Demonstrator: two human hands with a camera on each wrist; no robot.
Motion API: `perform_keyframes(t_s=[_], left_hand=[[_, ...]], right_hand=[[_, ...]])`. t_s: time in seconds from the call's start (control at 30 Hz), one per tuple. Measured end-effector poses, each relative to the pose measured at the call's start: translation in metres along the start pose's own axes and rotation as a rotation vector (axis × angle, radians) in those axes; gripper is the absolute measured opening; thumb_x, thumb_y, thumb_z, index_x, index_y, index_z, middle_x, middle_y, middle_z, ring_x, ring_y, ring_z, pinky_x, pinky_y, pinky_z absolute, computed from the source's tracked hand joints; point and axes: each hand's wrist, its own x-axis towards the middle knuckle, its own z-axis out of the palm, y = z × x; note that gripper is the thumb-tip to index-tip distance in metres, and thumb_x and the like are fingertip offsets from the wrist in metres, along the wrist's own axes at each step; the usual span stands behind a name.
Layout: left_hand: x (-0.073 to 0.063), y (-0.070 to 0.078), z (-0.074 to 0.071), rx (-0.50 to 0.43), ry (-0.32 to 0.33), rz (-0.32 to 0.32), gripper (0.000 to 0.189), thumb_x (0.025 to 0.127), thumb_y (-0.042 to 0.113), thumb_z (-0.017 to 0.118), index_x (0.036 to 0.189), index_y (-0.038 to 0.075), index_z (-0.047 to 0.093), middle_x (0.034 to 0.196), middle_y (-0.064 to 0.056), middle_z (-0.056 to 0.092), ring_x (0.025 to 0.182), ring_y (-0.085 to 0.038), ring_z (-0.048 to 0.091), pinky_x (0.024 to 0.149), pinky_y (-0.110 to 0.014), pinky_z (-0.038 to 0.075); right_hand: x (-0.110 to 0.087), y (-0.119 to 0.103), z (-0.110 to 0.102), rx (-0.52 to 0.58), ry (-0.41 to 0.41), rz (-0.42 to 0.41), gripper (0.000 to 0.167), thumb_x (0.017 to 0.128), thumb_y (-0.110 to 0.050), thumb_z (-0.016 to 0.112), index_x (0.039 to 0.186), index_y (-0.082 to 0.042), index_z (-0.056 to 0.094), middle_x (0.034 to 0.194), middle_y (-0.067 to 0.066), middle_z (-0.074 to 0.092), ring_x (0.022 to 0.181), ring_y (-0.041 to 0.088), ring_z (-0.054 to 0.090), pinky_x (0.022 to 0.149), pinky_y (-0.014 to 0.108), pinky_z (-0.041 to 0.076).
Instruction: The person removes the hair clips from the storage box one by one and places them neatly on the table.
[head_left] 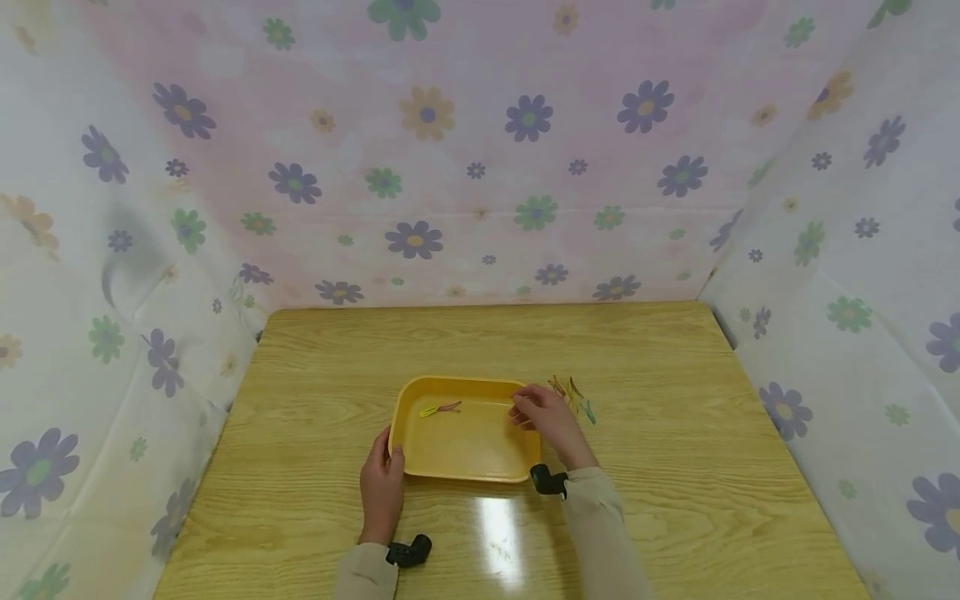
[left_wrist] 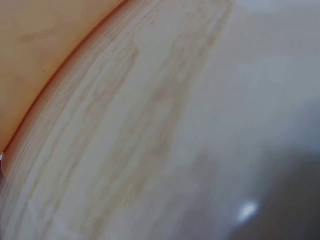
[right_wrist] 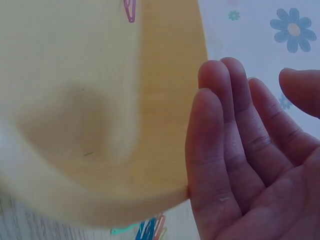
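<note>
A shallow yellow plastic tray (head_left: 468, 477) lies on the wooden table. My left hand (head_left: 381, 483) grips its near left corner, thumb at the rim and fingers along the outer wall. Over the tray's right side is my right hand (head_left: 553, 421); its fingers (right_wrist: 205, 150) are extended with nothing between them in the right wrist view. Inside the tray, toward the back left, lie a yellow hair clip (head_left: 427, 412) and a pink hair clip (right_wrist: 130, 11). Just outside the right wall, partly hidden by the right hand, several hair clips (head_left: 576, 387) are scattered, among them a teal one (head_left: 590, 412).
The light wood-grain table (head_left: 300, 442) extends around the tray. Flower-patterned cloth (head_left: 480, 150) covers the back and both sides. In the left wrist view, only the tray's wall (left_wrist: 40, 45) and tabletop (left_wrist: 125, 125) appear. Black wrist cameras sit on both cuffs.
</note>
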Motion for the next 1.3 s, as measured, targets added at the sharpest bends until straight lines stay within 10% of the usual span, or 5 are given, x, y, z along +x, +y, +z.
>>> perform_keyframes(t_s=[1.3], left_hand=[[0.000,0.001,-0.002,0.001,-0.019,-0.019,0.038,0.093,0.031,0.044,0.129,0.020,0.048,0.127,0.002,0.049,0.115,-0.011,0.045,0.093,-0.033,0.040]], right_hand=[[0.021,-0.015,0.040,-0.142,-0.221,-0.011,0.037,0.093,-0.016,0.048,0.121,0.007,0.049,0.096,0.027,0.060,0.088,0.042,0.057,0.078,0.049,0.047]])
